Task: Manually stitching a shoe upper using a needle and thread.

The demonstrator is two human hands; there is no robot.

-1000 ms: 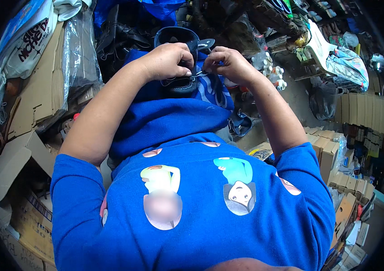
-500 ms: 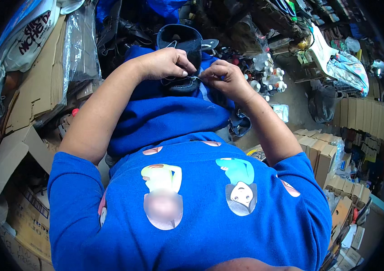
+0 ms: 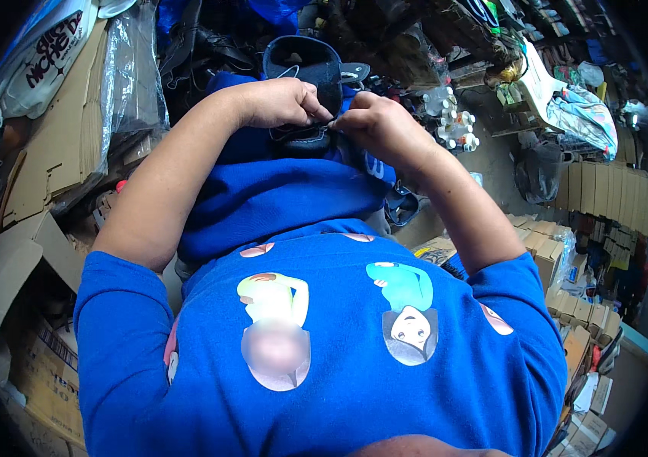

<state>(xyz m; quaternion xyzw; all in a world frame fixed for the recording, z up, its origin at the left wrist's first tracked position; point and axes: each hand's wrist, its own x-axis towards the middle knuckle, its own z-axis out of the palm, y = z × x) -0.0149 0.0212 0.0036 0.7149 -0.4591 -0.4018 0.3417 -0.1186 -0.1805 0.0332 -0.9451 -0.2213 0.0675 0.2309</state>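
Observation:
A black shoe point(image 3: 325, 85) rests on my blue-covered lap, its wide opening away from me and its rounded end towards me. Pale stitching runs across the near end, and a loose light thread point(image 3: 292, 71) loops beside the opening. My left hand point(image 3: 286, 103) is closed, thumb and fingers pinching the shoe's edge. Close beside its fingertips, my right hand point(image 3: 379, 126) is also closed in a pinch at the seam. What lies between those right fingers is too small to make out. Both hands cover part of the shoe's middle.
Flattened cardboard point(image 3: 57, 145) and clear plastic sheeting point(image 3: 127, 84) stand at the left. White bottles point(image 3: 455, 126) cluster beyond my right hand. A white chair point(image 3: 541, 84) with cloth on it is at the far right. Stacked boxes point(image 3: 545, 247) line the right side.
My right hand has turned over and closed in on the seam, its knuckles now upward. My left hand keeps its pinch nearly in place.

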